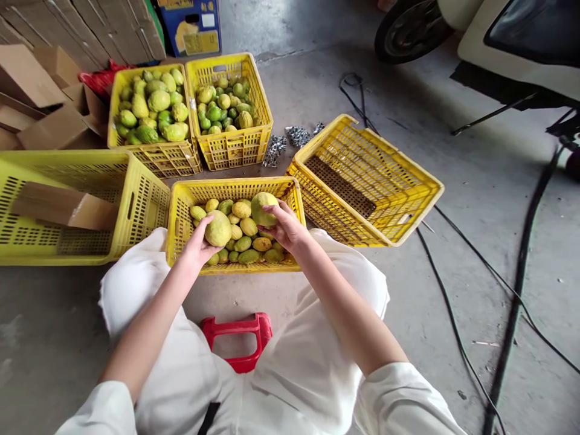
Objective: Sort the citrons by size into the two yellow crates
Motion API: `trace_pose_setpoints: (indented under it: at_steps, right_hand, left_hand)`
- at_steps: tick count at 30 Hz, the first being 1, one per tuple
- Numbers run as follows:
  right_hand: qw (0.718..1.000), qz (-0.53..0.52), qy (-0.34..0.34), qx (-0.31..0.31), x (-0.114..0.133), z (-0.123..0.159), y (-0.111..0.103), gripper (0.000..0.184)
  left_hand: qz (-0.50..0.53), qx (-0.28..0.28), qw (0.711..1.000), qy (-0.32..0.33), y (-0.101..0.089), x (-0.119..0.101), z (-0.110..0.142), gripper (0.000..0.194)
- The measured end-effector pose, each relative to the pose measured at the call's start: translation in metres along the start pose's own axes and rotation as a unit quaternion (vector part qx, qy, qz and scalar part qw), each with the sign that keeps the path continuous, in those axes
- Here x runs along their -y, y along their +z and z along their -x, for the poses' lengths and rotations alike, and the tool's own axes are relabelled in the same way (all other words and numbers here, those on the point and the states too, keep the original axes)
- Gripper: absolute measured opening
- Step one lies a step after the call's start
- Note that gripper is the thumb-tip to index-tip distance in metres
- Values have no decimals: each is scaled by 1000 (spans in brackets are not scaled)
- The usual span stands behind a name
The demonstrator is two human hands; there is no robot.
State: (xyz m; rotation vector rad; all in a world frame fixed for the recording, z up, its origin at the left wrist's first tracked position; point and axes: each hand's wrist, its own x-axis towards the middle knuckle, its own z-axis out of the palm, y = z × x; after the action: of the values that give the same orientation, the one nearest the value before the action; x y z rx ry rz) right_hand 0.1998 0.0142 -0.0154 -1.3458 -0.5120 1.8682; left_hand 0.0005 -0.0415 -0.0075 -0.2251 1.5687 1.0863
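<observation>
Left hand: the left hand (194, 243) grasps the left fruit (218, 229), a round yellow-green one, with the fingers curled around its left and near sides.
Right hand: the right hand (288, 227) grasps the right fruit (261, 207), its thumb over the right side; the other fingertips are partly hidden.
Where: both fruits are held up over the near crate (235, 270), which sits between the knees and holds smaller fruit (248, 227).
Weight: each held fruit looks moderately heavy for its size, probably manageable in one hand.
Stiffness: likely firm, with a rind that should take a light squeeze but could bruise if dropped or knocked on a rim.
Slip: the skin looks dull and mottled rather than wet, so grip should be fair; the round shape could still roll out of a loose hold.
Best hold: around the widest part, thumb opposite the fingers, palm partly beneath.
Smaller fruit: oval and likely lighter; a few fingertips around the middle should do.
Far crates: the far left crate (156, 158) and the crate beside it (235, 148) also hold yellow and green fruit.
Labels: a blue box (174, 30) at the far left has printed panels and a white label (208, 20); their writing is too small to read.
Brands: none legible.
</observation>
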Motion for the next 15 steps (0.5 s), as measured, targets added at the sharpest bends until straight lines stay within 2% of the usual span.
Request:
trace_pose_setpoints:
  at_steps: [3,8,15]
  right_hand:
    - [999,32,-18,-5,-3,-4,-2,71]
    - [996,67,-39,-34,-5,-7,-4,73]
    - [995,85,-57,9,-3,-3,-2,69]
  left_hand:
    - [4,-11,1000,2,2,0,2,20]
    - [13,-30,999,2,5,-1,3,17]
    - [25,-7,999,39,3,3,0,16]
